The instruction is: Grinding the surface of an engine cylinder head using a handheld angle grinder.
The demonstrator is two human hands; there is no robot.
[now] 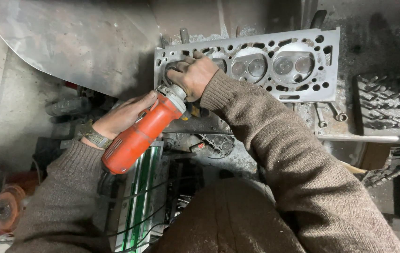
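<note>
presently, head view: left hand (122,115) wraps the orange angle grinder (141,133) body, right hand (193,75) clamps its head against the cylinder head (256,65) on the bench, leftmost chamber; grinding step apparently underway, next move likely needs steady pressure.

Single head view, worn camera, looks steeply down over own arms onto workbench. Close range: left hand (125,115) and right hand (193,75) fill centre, cylinder head (275,65) at frame top, sleeves and lap at bottom edge. Floor clutter at left margin. No second view, no overlap.
</note>
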